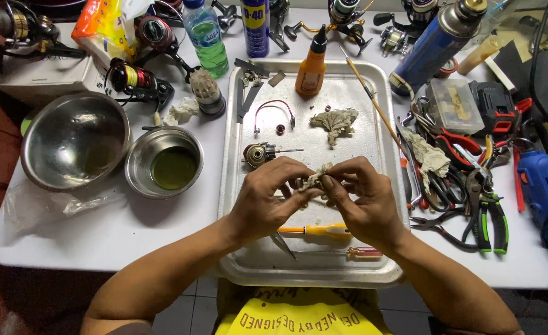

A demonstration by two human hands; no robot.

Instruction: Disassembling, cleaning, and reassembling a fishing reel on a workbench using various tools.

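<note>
While a soiled rag is pinched over the metal tray, two steel bowls noted at left on the desk, left hand and right hand together, both clamped on it, pliers recorded at right.

two steel bowls, one metal tray, two screwdrivers
</note>
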